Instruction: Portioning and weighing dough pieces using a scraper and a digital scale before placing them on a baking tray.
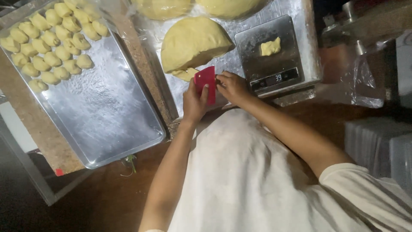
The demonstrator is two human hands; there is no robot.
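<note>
My left hand (194, 102) grips a red plastic scraper (206, 79), its edge against a small cut piece of yellow dough (185, 74). A large yellow dough mound (193, 42) lies just beyond, on a plastic-covered metal surface (171, 83). Next to the scraper's right edge, my right hand (232, 87) has its fingers curled and touches that edge. A small lump of dough (270, 46) rests on a steel digital scale (268, 53) to the right.
A long metal tray (103, 111) at the left holds several small dough pieces (51, 41) at its far end. Two more big dough mounds (231, 7) sit at the top. Crumpled clear plastic (365, 81) lies at the right. A white apron covers my front.
</note>
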